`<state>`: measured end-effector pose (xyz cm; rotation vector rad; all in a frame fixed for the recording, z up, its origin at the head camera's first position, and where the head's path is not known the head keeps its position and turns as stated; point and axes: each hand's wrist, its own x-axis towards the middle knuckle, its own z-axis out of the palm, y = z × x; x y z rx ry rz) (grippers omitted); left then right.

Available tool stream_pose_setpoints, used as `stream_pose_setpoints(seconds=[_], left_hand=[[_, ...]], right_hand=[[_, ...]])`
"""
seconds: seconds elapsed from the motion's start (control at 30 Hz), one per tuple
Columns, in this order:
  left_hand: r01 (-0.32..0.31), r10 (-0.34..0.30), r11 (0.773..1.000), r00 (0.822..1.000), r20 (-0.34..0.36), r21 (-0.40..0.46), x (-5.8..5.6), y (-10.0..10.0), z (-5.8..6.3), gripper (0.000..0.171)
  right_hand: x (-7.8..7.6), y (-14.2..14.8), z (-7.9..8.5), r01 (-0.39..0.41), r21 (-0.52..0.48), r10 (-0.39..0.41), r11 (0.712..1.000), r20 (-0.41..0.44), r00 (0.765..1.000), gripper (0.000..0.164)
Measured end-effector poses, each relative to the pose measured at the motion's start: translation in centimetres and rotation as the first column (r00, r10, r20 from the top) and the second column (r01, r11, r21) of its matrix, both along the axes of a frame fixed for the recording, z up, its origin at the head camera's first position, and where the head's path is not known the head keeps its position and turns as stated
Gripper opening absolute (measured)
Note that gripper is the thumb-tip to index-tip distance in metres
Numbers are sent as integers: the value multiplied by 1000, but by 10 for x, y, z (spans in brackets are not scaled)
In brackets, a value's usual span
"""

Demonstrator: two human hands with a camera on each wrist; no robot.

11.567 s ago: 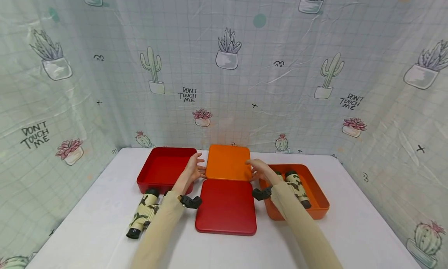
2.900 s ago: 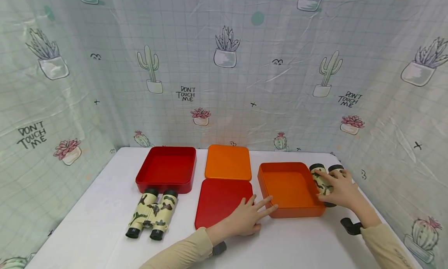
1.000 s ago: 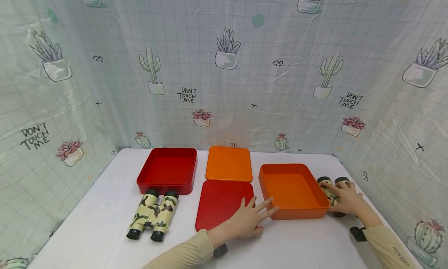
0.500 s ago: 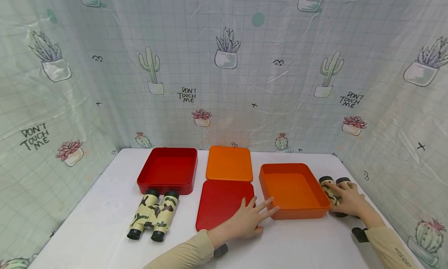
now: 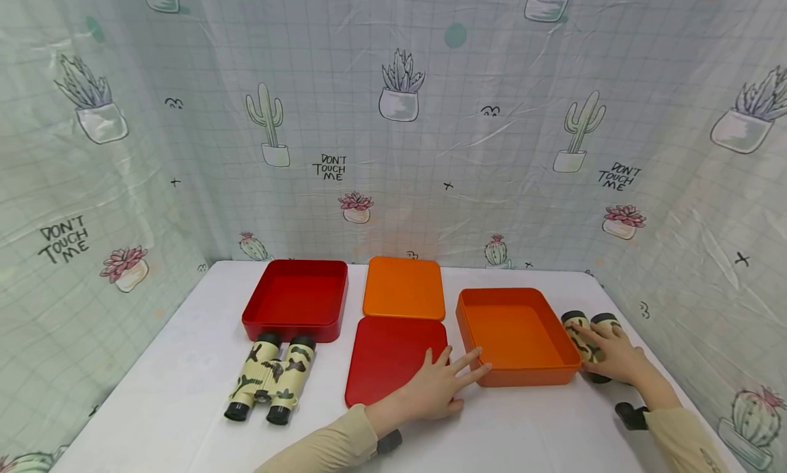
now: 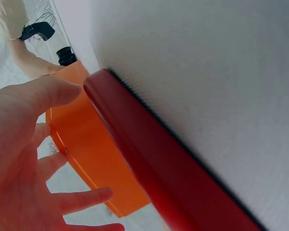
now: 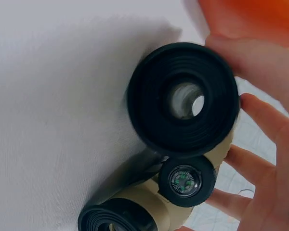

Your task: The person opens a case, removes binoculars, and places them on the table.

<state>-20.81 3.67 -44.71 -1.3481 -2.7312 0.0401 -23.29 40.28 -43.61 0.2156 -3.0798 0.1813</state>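
Note:
On the right side of the table, my right hand [image 5: 621,360] grips a pair of camouflage binoculars [image 5: 574,317]. Seen from the right wrist, their black eyepiece [image 7: 149,96] and a small compass [image 7: 184,182] face the camera, with the thumb and fingers around the barrel. My left hand [image 5: 430,391] has its fingers spread, the fingertips at the near left corner of an orange box [image 5: 522,376]. Beneath part of that hand lies a red lid [image 5: 393,357]. The orange box has nothing in it. A second pair of camouflage binoculars [image 5: 268,377] lies at the left.
Behind the left binoculars stands a red box [image 5: 295,333] with a bare floor. An orange lid [image 5: 404,287] lies flat beyond the red lid. All rest on a white table [image 5: 184,363] with a patterned curtain [image 5: 393,152] behind and at both sides.
The right binoculars were in the orange box at first; they came to lie on the table right of it, then shifted nearer me. Over the last second both hands barely moved.

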Motion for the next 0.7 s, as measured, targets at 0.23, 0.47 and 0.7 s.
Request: stream_pose_setpoints(seconds=[0.23,0.47,0.7], left_hand=[[-5,5,1000,1000,-9,-3,1,-1,1,75],[-6,6,1000,1000,-17,-7,2,-1,1,74],[-17,17,1000,1000,14,-9,3,-1,3,74]], right_hand=[[4,-3,3,8,-38,-8,999,9,1000,70],[9,-4,6,-52,-39,48,998,-94,994,52],[17,-10,8,-100,-110,76,989,-200,977,44]])
